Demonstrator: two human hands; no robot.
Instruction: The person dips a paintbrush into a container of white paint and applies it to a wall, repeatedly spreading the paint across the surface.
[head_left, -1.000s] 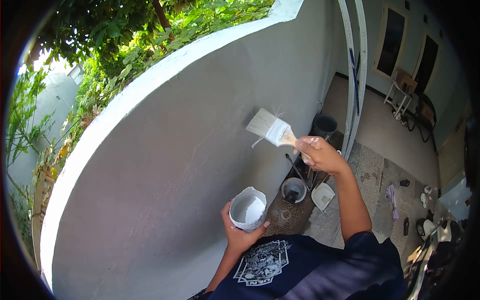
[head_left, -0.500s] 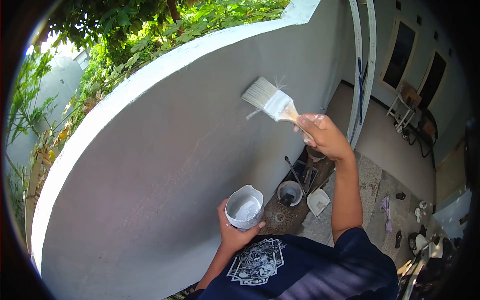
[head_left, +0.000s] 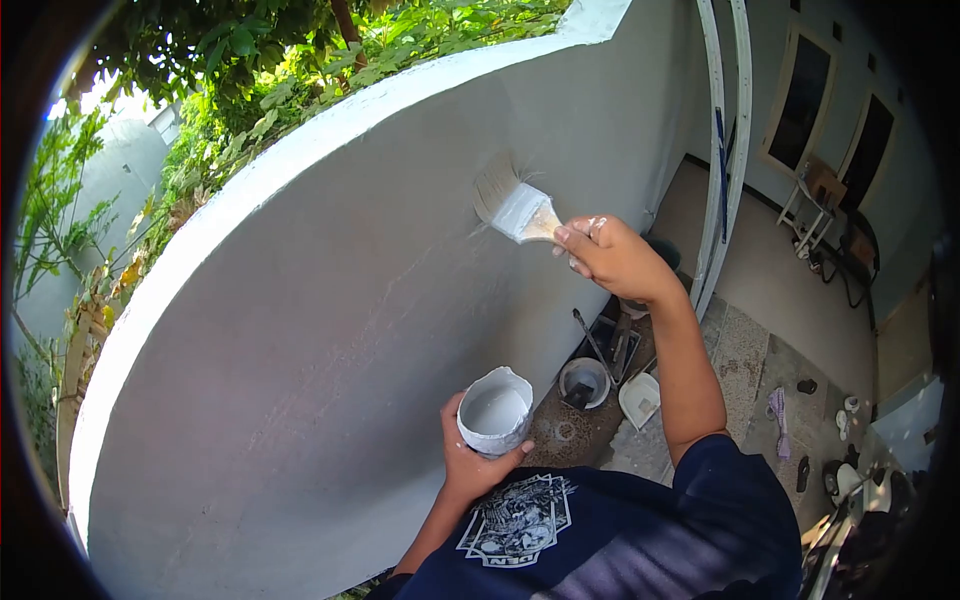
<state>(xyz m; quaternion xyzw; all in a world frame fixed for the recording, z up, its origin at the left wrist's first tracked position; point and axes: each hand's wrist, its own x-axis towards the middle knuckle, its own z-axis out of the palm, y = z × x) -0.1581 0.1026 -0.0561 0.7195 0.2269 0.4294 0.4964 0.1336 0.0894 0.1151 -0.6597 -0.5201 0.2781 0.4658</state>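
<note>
Evidently brushing: right hand (head_left: 607, 255), grip snug on wooden-handled paintbrush (head_left: 524, 211) (1 o'clock), splayed against curved grey wall (head_left: 300, 300); left hand (head_left: 478, 468) cradles rough-rimmed whitish cup (head_left: 497, 444), 6 o'clock. Next: even pressure, probably.

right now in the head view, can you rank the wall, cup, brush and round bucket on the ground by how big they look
1. Wall
2. Cup and brush: too alike to rank
3. Bucket: looks smallest, but it's farther away, so true size is unsure
</note>
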